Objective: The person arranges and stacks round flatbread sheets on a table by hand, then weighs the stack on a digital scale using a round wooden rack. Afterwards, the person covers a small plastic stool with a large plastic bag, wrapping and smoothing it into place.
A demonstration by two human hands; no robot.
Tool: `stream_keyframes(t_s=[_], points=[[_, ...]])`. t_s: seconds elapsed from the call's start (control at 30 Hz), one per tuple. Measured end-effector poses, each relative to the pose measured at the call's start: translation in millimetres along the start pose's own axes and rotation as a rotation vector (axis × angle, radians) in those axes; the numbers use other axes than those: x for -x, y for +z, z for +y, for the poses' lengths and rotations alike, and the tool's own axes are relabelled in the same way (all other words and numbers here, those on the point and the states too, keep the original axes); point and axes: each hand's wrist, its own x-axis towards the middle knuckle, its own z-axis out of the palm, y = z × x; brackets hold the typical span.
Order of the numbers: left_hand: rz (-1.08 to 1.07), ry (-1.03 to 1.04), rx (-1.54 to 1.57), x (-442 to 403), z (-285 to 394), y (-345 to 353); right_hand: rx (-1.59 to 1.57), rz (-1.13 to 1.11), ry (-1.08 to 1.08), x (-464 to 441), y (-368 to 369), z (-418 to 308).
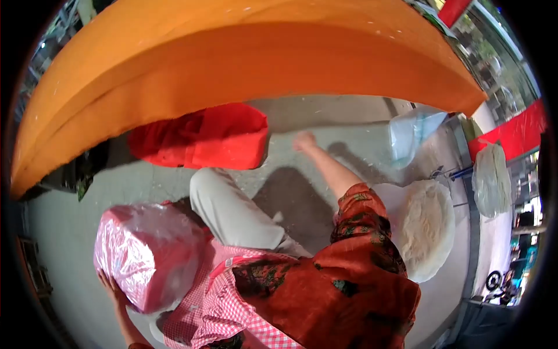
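My left hand (113, 289) rests against the lower left side of a pink package (151, 256) in clear shiny plastic, its fingers bent onto the wrap. The package leans beside my lap, against my pink checked apron (232, 308). My right arm reaches forward over the grey floor. At its end my right hand (304, 141) looks closed like a fist, slightly blurred, and whatever may be inside it is hidden. Nearest to it, on the left, lies a red cloth-like bundle (226, 136).
A large curved orange surface (261, 52) spans the front. To the right stands an open whitish sack (430, 232) with pale contents. Farther right are a clear plastic bag (412, 136) on the floor and another hanging bag (492, 180). Small pale bits dot the floor (349, 157).
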Motion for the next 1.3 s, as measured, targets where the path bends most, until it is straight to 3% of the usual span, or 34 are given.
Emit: stream_keyframes(t_s=[0.07,0.13,0.17,0.2,0.23,0.3,0.37,0.4,0.5,0.57,0.6,0.63,0.67,0.73,0.83,0.9,0.97,1.07,1.13,1.3], points=[[0.247,0.712,-0.438,-21.8,-61.3,3.5,0.363,0.122,0.142,-14.3,-45.8,113.7],[0.315,0.548,-0.883,-35.2,-97.0,-23.4,0.759,0.124,0.153,4.6,-112.0,194.4],[0.268,0.167,-0.575,-54.6,-61.1,-34.9,0.697,0.011,0.259,29.9,-164.1,195.7],[0.319,-0.202,-0.28,-81.8,34.9,-60.2,0.773,0.067,0.257,25.7,-174.8,239.3],[0.367,-0.124,-0.278,-113.1,99.0,-69.1,0.815,0.095,0.308,31.0,-194.2,258.2],[0.325,0.207,-0.247,-165.5,284.2,-88.6,0.821,0.132,0.393,52.7,-234.7,284.9],[0.294,0.523,-0.14,-207.0,425.5,-90.0,0.774,0.161,0.455,55.2,-252.7,314.5],[0.227,0.594,-0.089,-217.6,486.6,-89.4,0.763,0.17,0.485,55.2,-253.4,329.4],[0.261,1.104,-0.059,-250.9,623.3,-59.3,0.515,0.31,0.574,34.4,-218.8,423.9],[0.308,1.249,-0.105,-262.6,709.7,-45.3,0.101,0.522,0.741,25.1,-207.3,457.0],[0.292,1.201,-0.149,-262.0,747.9,-42.3,-0.207,0.659,0.868,26.3,-207.4,456.1],[0.278,1.149,-0.196,-264.2,778.1,-38.8,-0.318,0.735,0.922,24.1,-211.6,453.4],[0.295,1.132,-0.215,-273.0,798.0,-32.2,-0.428,0.82,0.97,22.0,-216.0,450.2],[0.326,1.105,-0.249,-285.1,825.7,-17.7,-0.228,0.885,0.952,24.9,-226.5,451.1],[0.459,1.088,-0.277,-289.0,836.0,-0.8,-0.197,0.775,0.896,20.9,-223.7,488.6],[0.505,1.093,-0.281,-291.2,832.9,1.6,-0.224,0.804,0.95,23.6,-250.5,466.9],[0.501,1.091,-0.279,-292.7,831.4,1.6,-0.248,0.934,0.905,1.0,-229.5,544.1],[0.524,1.073,-0.321,-296.2,825.4,6.7,-0.2,1.015,0.95,7.4,-241.1,569.3],[0.495,1.042,-0.339,-302.8,813.4,6.1,-0.76,0.768,0.952,15.1,-250.9,596.1],[0.45,0.922,-0.208,-307.6,793.9,15.4,-0.812,0.884,1.025,31.9,-293.3,480.7]])
